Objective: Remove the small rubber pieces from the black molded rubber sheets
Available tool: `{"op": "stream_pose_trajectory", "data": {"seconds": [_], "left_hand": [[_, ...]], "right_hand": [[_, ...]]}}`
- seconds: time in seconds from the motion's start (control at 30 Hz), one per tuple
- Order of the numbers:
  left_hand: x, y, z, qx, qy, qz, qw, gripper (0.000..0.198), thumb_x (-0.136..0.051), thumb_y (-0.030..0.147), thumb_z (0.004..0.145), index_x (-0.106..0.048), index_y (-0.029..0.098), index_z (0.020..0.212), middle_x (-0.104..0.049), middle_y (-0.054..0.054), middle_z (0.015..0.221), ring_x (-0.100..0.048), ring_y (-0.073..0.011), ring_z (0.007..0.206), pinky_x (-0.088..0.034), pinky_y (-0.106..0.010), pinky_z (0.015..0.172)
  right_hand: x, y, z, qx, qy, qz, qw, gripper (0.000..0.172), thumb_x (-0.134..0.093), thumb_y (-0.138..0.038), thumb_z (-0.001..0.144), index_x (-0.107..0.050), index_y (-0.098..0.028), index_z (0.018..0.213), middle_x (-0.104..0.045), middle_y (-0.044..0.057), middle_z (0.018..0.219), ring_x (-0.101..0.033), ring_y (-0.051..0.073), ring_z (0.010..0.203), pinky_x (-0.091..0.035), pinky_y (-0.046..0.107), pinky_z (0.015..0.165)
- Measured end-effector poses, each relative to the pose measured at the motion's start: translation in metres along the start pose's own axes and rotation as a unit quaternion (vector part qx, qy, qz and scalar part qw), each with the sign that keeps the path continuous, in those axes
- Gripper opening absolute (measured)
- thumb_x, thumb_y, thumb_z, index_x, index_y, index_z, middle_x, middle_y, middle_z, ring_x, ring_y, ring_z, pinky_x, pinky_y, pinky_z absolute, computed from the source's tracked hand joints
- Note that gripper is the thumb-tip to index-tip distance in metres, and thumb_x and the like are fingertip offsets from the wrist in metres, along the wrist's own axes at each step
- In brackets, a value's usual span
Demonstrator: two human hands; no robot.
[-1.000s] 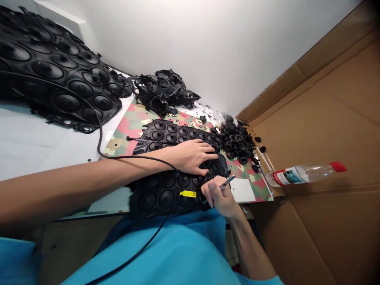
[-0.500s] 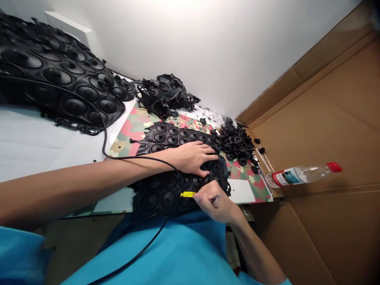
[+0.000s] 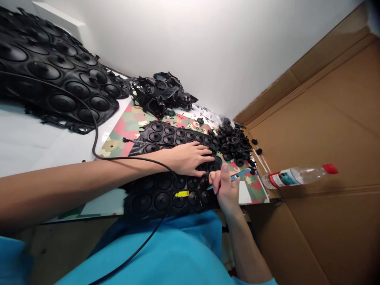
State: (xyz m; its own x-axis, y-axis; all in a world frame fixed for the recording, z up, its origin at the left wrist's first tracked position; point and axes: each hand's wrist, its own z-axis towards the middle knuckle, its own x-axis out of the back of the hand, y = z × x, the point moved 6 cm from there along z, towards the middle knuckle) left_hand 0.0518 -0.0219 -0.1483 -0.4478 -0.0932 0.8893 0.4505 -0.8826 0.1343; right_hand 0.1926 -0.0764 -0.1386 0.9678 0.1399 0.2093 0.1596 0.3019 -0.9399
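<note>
A black rubber sheet (image 3: 162,202) with rows of round moulded discs lies in front of me and reaches over the table's front edge. My left hand (image 3: 191,158) rests flat on it, fingers stretched out toward the right. Over the sheet's right end is my right hand (image 3: 227,190), closed around blue tweezers (image 3: 245,172) with the thumb raised; one end points up to the right, the other shows left of the fingers. A black cable with a yellow tag (image 3: 182,194) runs across my left forearm and the sheet.
Loose black rubber parts (image 3: 236,142) are heaped at the right. Torn rubber scrap (image 3: 162,93) lies at the back, and a large stack of disc sheets (image 3: 59,75) stands at the left. A plastic bottle (image 3: 299,176) lies beside the cardboard wall (image 3: 326,130).
My right hand has lifted and moved right, turning so that the tweezers now show. My left hand stays flat on the sheet. The view has shifted slightly.
</note>
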Motion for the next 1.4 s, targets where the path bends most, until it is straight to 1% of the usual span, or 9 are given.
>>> {"op": "stream_pose_trajectory", "data": {"seconds": [0.13,0.27,0.37,0.57,0.7,0.8,0.93,1.1,1.4], "left_hand": [[0.000,-0.001,0.000,0.004,-0.004,-0.007,1.000,0.061,-0.067,0.052,0.105,-0.066,0.017,0.154,-0.064,-0.018,0.160,-0.061,-0.0355,0.149,-0.044,-0.049,0.123],[-0.001,-0.001,0.000,0.001,0.010,-0.008,1.000,0.057,-0.066,0.053,0.105,-0.070,0.018,0.150,-0.067,-0.018,0.157,-0.064,-0.0346,0.145,-0.044,-0.047,0.121],[-0.003,-0.002,-0.001,-0.006,0.018,-0.008,1.000,0.055,-0.066,0.053,0.105,-0.070,0.023,0.152,-0.068,-0.015,0.156,-0.065,-0.0335,0.143,-0.045,-0.046,0.120],[-0.009,-0.004,0.000,0.003,-0.023,0.001,1.000,0.055,-0.059,0.059,0.108,-0.067,0.029,0.153,-0.063,-0.011,0.163,-0.058,-0.0329,0.151,-0.040,-0.045,0.122],[-0.008,-0.003,0.000,0.000,-0.031,0.002,1.000,0.058,-0.056,0.058,0.109,-0.066,0.024,0.155,-0.061,-0.014,0.164,-0.058,-0.0342,0.151,-0.041,-0.047,0.121],[-0.008,-0.003,0.000,-0.002,-0.029,0.002,1.000,0.053,-0.058,0.055,0.108,-0.069,0.024,0.150,-0.062,-0.014,0.164,-0.058,-0.0326,0.150,-0.040,-0.046,0.122],[-0.008,-0.003,-0.002,-0.008,-0.011,0.007,1.000,0.047,-0.056,0.051,0.111,-0.072,0.024,0.146,-0.064,-0.014,0.161,-0.059,-0.0312,0.149,-0.041,-0.044,0.122],[-0.004,-0.001,-0.002,-0.013,0.012,-0.002,1.000,0.047,-0.064,0.050,0.107,-0.075,0.022,0.143,-0.067,-0.017,0.157,-0.064,-0.0335,0.142,-0.045,-0.046,0.118],[-0.008,-0.001,-0.001,-0.005,-0.027,0.005,1.000,0.048,-0.059,0.050,0.109,-0.071,0.023,0.147,-0.061,-0.015,0.164,-0.058,-0.0316,0.150,-0.040,-0.045,0.123]], "right_hand": [[-0.005,-0.008,0.012,0.000,-0.059,-0.073,0.996,0.077,-0.058,-0.067,0.110,-0.060,-0.022,0.047,-0.048,0.000,0.044,-0.044,0.012,0.044,-0.035,0.031,0.049],[-0.007,-0.010,0.020,0.015,-0.017,-0.050,0.998,0.080,-0.051,-0.066,0.113,-0.059,-0.022,0.047,-0.049,0.001,0.045,-0.045,0.012,0.045,-0.036,0.031,0.051],[-0.016,-0.006,0.023,0.014,-0.032,-0.050,0.998,0.077,-0.055,-0.064,0.112,-0.061,-0.022,0.048,-0.050,0.000,0.045,-0.044,0.012,0.044,-0.034,0.031,0.050],[-0.021,-0.001,0.020,0.032,-0.035,-0.055,0.997,0.075,-0.057,-0.058,0.113,-0.060,-0.021,0.048,-0.052,0.000,0.045,-0.046,0.012,0.044,-0.034,0.031,0.050],[-0.019,0.000,0.018,0.030,-0.037,-0.063,0.997,0.074,-0.057,-0.058,0.113,-0.061,-0.021,0.049,-0.052,0.000,0.045,-0.045,0.012,0.043,-0.032,0.032,0.049],[-0.020,-0.002,0.016,0.037,-0.041,-0.085,0.995,0.073,-0.057,-0.057,0.113,-0.060,-0.021,0.050,-0.050,0.000,0.045,-0.046,0.012,0.044,-0.034,0.032,0.051],[-0.022,-0.006,0.014,0.057,-0.046,-0.104,0.992,0.074,-0.051,-0.056,0.115,-0.059,-0.022,0.050,-0.052,0.000,0.046,-0.047,0.012,0.045,-0.036,0.032,0.052],[-0.024,-0.011,0.013,0.076,-0.046,-0.126,0.988,0.073,-0.051,-0.054,0.116,-0.059,-0.021,0.051,-0.051,0.000,0.047,-0.047,0.012,0.045,-0.036,0.031,0.052],[-0.025,-0.008,0.016,0.061,-0.044,-0.124,0.989,0.074,-0.050,-0.053,0.116,-0.056,-0.022,0.050,-0.051,0.000,0.046,-0.048,0.012,0.046,-0.037,0.031,0.053]]}}
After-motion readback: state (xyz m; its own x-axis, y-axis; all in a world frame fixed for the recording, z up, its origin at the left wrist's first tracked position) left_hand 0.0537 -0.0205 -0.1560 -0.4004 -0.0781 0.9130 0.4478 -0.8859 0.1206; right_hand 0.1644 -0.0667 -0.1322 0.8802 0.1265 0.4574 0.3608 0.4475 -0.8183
